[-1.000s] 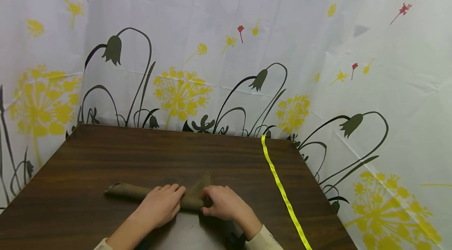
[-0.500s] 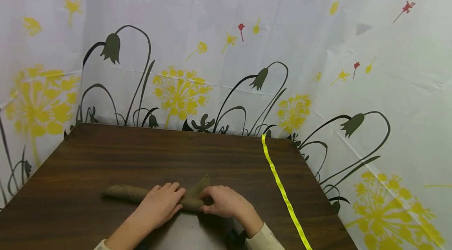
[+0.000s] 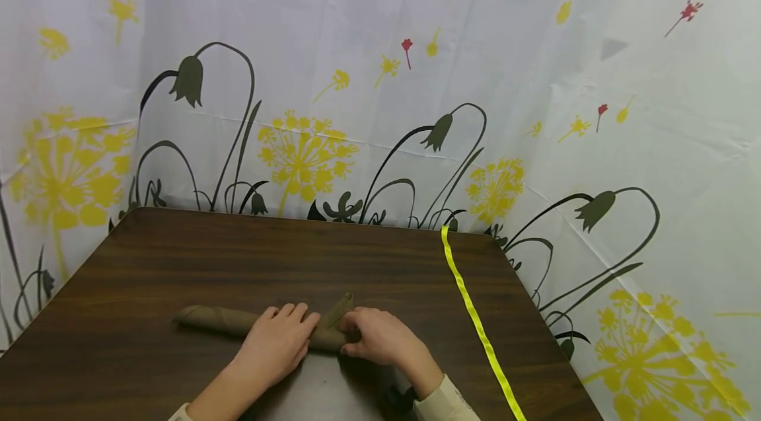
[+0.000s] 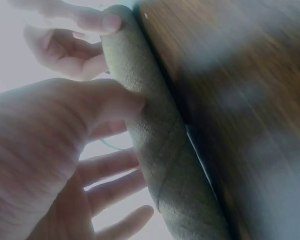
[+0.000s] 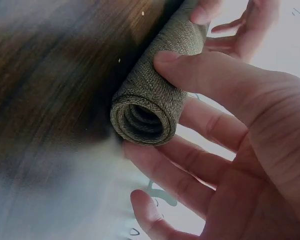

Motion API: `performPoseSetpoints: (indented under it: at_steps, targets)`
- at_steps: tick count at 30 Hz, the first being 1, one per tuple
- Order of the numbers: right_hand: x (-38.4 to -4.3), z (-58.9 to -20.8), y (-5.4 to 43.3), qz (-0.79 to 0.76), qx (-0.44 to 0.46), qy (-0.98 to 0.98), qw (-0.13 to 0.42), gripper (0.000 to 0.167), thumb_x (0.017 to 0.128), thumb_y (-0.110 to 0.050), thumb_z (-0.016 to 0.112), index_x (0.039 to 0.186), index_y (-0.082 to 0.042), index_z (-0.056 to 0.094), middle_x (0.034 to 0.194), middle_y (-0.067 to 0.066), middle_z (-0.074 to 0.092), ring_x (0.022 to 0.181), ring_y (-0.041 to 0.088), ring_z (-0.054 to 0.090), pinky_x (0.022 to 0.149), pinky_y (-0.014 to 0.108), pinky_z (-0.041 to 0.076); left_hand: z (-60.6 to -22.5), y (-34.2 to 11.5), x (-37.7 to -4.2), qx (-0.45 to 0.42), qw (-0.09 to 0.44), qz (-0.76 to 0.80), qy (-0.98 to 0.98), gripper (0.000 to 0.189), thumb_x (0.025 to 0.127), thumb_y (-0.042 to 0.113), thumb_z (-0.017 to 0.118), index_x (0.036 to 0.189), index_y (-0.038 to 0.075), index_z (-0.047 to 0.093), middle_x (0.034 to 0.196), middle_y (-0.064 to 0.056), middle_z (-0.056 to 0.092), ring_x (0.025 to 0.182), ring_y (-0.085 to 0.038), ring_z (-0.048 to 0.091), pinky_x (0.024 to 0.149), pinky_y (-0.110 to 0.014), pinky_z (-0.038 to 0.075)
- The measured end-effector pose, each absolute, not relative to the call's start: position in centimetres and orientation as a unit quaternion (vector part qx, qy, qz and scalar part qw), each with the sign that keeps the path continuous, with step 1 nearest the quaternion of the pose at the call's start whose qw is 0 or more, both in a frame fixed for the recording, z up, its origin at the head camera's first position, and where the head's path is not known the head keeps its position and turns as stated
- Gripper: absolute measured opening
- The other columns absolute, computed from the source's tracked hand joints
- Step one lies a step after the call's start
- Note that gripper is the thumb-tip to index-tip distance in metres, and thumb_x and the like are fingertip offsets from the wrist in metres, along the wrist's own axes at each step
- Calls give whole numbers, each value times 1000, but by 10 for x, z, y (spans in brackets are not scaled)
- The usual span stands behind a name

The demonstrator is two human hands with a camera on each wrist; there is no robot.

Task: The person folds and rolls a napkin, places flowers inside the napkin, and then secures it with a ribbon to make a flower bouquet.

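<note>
Grasping one rolled cloth (image 3: 228,322) are two hands, both with thumb on the near side and fingers reaching round: the left hand (image 3: 278,342) at mid-length, the right hand (image 3: 380,342) near the right end. The roll lies on the near part of one desk (image 3: 285,262), set slightly aslant. One tapered flap (image 3: 340,310) of matching colour juts out between the hands. In the head view, the hands hide the roll's middle and part of its right end. One yellow strip (image 3: 477,324) runs down the desk, well apart to the right. One printed curtain (image 3: 368,24) stands behind. Cloth: olive-brown, coarsely woven, cylindrical; the right end shows a hollow, layered spiral. Desk: dark, wood-grained, with rounded far corners. Strip: narrow, slightly wavy. Curtain: pale, creased, flower-patterned.
</note>
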State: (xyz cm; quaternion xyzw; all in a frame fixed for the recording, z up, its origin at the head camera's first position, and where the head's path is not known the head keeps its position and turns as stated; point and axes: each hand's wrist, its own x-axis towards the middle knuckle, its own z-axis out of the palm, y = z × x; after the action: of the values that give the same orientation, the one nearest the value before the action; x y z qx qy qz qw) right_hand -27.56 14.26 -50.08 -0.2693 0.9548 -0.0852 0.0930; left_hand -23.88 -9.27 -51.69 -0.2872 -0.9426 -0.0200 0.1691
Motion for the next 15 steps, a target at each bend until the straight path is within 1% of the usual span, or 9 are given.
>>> performPoseSetpoints:
  at_steps: [2,5,8,10,13,15]
  targets:
    - [-277,-500,143,-87,-266,955,97,28,95,-38,84,118,-25,76,115,-13,71,100,5,67,86,30,57,-517,-90,-240,-294,184,-18,-938,38,86,31,92,111,18,66,109,-2,67,98,-22,68,78,-42,58]
    - [-279,-499,144,-86,-267,954,100,27,96,-38,83,120,-25,77,116,-12,71,100,5,67,86,30,57,-515,-87,-243,-293,188,-19,-937,37,84,30,94,107,18,68,110,-3,69,98,-22,69,76,-42,57]
    - [-280,-499,145,-86,-270,953,106,29,98,-38,81,123,-26,77,118,-13,72,104,4,67,89,31,58,-514,-85,-244,-286,185,-21,-940,29,85,27,93,105,18,74,112,-4,73,100,-23,71,77,-43,59]
    - [-282,-499,146,-92,-270,952,110,30,98,-38,81,125,-26,77,117,-13,72,104,4,68,89,33,58,-513,-84,-245,-280,180,-25,-943,24,86,25,92,104,18,78,114,-4,75,102,-24,72,79,-44,60]
    - [-284,-501,147,-105,-270,951,109,31,97,-35,82,125,-25,73,112,-12,72,99,3,66,86,33,57,-512,-82,-246,-274,168,-43,-946,20,88,21,90,104,16,81,117,-7,76,104,-27,73,81,-47,61]
    - [-284,-502,147,-111,-272,950,102,32,96,-33,84,124,-24,71,107,-12,71,94,2,63,82,31,56,-511,-82,-248,-271,154,-56,-948,18,89,19,89,105,15,81,118,-9,76,106,-29,73,81,-49,61]
